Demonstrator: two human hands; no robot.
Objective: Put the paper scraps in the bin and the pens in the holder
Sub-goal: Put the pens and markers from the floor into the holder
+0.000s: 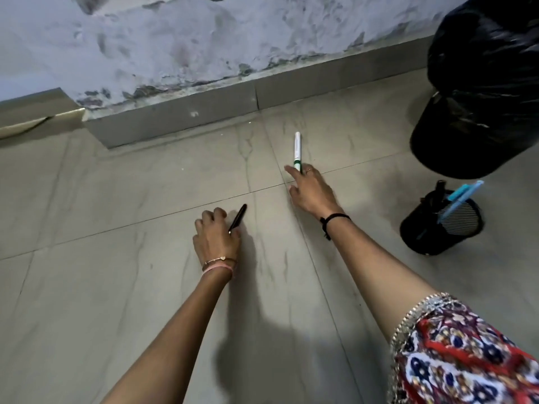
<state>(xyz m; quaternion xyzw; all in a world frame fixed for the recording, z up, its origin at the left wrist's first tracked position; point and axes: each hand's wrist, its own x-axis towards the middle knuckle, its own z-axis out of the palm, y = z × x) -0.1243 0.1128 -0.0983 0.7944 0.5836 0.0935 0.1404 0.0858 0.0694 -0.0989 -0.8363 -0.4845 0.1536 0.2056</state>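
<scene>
A black pen (239,216) lies on the tiled floor at the centre, and my left hand (217,234) is curled over its near end, gripping it. Farther off, a white pen with a green band (297,150) lies pointing at the wall. My right hand (312,189) reaches to its near end, fingers spread and touching the tip. At the right stands a black mesh pen holder (443,228) with a blue pen (460,196) and a dark pen inside. Behind it sits the bin with a black bag (481,91). No paper scraps are in sight.
A grey skirting ledge (175,118) runs along the stained wall at the back. A strip of cardboard (35,123) lies at the far left by the wall. My patterned sleeve (466,357) fills the lower right corner.
</scene>
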